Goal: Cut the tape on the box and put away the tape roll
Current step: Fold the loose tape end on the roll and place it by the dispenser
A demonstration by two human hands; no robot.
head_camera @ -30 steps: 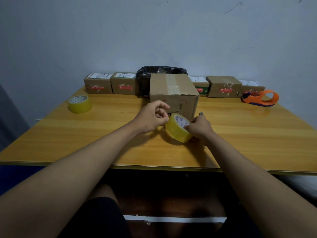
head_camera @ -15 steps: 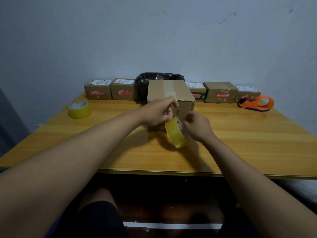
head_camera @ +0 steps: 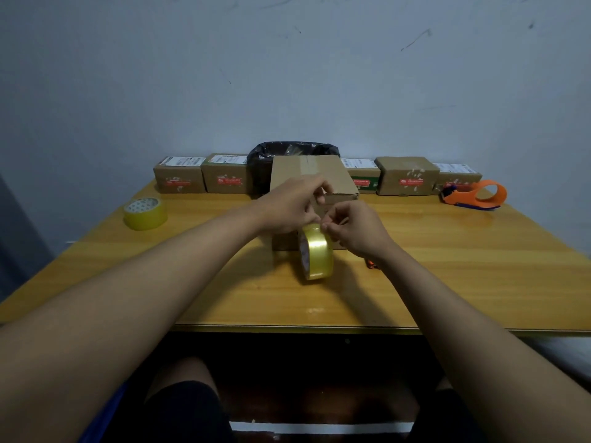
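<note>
A yellow tape roll (head_camera: 316,252) stands on edge on the wooden table (head_camera: 447,266), just in front of the brown cardboard box (head_camera: 315,175). A strip of clear tape runs over the box top. My left hand (head_camera: 292,207) and my right hand (head_camera: 355,230) meet at the top of the roll, and the fingertips of both pinch it there. The hands hide the box's front face. A small orange and black object (head_camera: 371,264) peeks out on the table beside my right wrist.
A second yellow tape roll (head_camera: 145,213) lies flat at the left. An orange tape dispenser (head_camera: 476,195) sits at the back right. Several small parcels (head_camera: 225,174) and a black-lined bin (head_camera: 292,151) line the wall behind the box.
Both hands rose from the roll's sides to its top edge. The roll turned from tilted to standing upright on its edge. The view tilted up.
</note>
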